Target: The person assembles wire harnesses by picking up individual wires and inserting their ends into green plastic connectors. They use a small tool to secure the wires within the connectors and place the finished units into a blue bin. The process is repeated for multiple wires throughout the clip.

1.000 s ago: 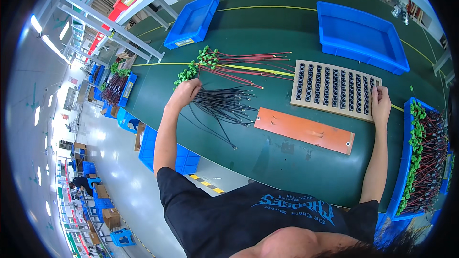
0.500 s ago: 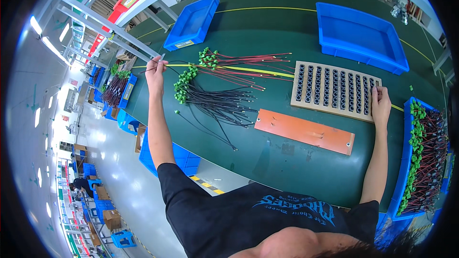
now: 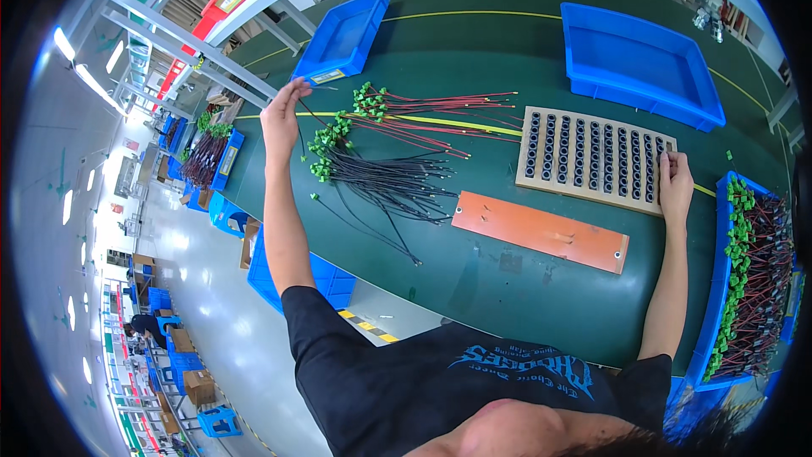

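My left hand [image 3: 282,118] is raised at the left side of the bench, fingers drawn together on a thin black wire [image 3: 315,115]. Beside it lies a bundle of black wires [image 3: 389,178] with green connectors [image 3: 326,148] at one end. Red wires [image 3: 440,104], also with green connectors, lie just beyond. My right hand [image 3: 675,184] grips the right edge of a tan board [image 3: 530,178] that carries rows of black round sockets [image 3: 595,152]. An orange plate [image 3: 541,233] rests in front of the board.
Two blue trays, one [image 3: 342,38] far left and one [image 3: 643,59] far right, stand at the back. A blue bin [image 3: 715,288] of green-ended wires is at my right. Another blue bin [image 3: 227,156] with wires sits far left. A metal frame [image 3: 228,80] rises beside my left hand.
My left hand has moved slightly up and away, turning its fingers to the right. My right hand stays on the board's edge.
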A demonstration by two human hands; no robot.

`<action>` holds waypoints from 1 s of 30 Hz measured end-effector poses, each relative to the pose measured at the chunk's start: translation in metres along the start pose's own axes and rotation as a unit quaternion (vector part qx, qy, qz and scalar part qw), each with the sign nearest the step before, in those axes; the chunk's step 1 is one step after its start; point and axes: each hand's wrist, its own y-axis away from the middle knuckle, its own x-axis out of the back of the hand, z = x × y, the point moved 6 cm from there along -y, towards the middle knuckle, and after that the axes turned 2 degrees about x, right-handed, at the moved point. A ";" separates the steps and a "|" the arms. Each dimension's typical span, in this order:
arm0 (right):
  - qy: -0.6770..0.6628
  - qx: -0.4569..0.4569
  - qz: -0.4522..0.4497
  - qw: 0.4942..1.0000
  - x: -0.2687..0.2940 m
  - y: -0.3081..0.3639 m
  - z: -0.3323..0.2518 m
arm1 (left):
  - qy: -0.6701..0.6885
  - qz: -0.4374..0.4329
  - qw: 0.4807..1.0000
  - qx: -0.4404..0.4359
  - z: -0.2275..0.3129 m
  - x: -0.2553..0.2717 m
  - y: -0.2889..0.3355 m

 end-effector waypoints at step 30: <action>-0.519 -0.143 -0.117 0.834 0.018 0.134 -0.127 | 0.297 -0.571 0.764 0.034 0.286 -0.231 0.234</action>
